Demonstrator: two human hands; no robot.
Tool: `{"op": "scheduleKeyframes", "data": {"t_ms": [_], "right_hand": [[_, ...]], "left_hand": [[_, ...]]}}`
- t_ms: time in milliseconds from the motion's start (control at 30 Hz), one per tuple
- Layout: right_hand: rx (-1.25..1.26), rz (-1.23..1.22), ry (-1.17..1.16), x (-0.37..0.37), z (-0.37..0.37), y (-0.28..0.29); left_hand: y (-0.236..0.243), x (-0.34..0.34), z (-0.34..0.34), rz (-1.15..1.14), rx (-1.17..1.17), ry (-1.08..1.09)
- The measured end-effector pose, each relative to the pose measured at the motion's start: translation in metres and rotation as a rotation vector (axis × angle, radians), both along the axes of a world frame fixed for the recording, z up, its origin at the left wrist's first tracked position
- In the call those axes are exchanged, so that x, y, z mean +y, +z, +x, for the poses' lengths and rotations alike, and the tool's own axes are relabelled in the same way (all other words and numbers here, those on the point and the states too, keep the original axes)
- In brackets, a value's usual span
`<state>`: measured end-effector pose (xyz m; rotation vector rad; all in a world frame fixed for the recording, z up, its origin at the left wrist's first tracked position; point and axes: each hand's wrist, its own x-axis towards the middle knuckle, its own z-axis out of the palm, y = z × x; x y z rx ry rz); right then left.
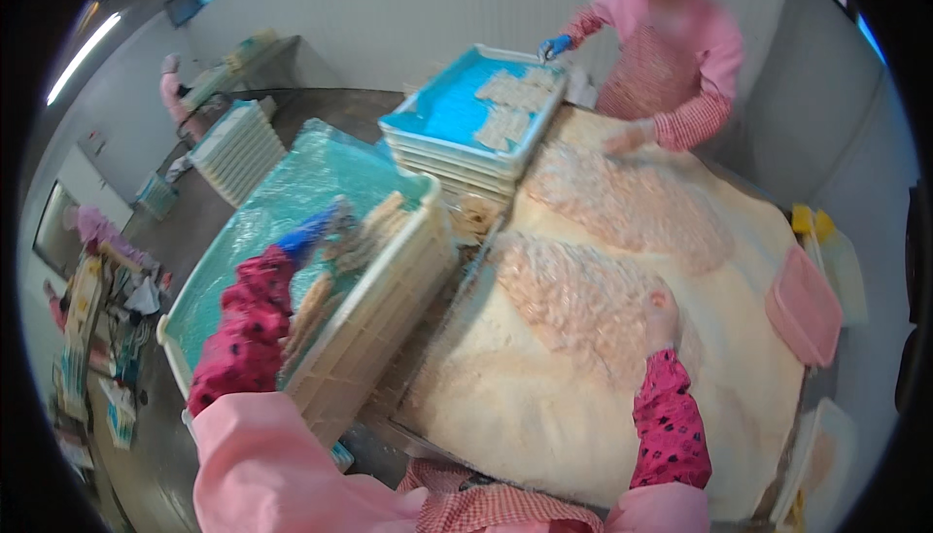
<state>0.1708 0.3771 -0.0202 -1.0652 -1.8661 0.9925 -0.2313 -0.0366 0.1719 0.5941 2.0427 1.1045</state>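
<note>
Pale pink, wet-looking meat (569, 290) lies mid-frame on the powdered table (476, 416), probably for coating; your right hand (661, 319) rests at its right side, grip unclear. Left of centre, your gloved left hand (316, 229) meets coated strips (376, 232) in a crate (384, 324), its grip impossible to tell; the teal liner (258, 217) likely prevents sticking.

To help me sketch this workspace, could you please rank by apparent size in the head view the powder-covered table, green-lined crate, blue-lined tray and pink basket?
1. Powder-covered table
2. Green-lined crate, possibly enlarged by its nearness
3. Blue-lined tray
4. Pink basket
</note>
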Motion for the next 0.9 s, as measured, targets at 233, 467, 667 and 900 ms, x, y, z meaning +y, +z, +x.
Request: {"op": "scheduleKeyframes", "data": {"t_ms": [233, 467, 667, 900], "right_hand": [[-0.528, 0.118, 0.804, -0.123, 0.074, 0.051], [-0.597, 0.396, 0.672, -0.19, 0.132, 0.05], [-0.684, 0.279, 0.561, -0.198, 0.163, 0.0], [-0.503, 0.281, 0.259, -0.189, 0.196, 0.026]], "left_hand": [[0.011, -0.038, 0.071, 0.22, 0.223, 0.084], [-0.068, 0.057, 0.245, 0.183, 0.488, -0.649], [-0.222, 0.101, 0.375, 0.143, 0.801, -0.9], [-0.225, 0.12, 0.383, 0.263, 0.912, -0.841]]}}
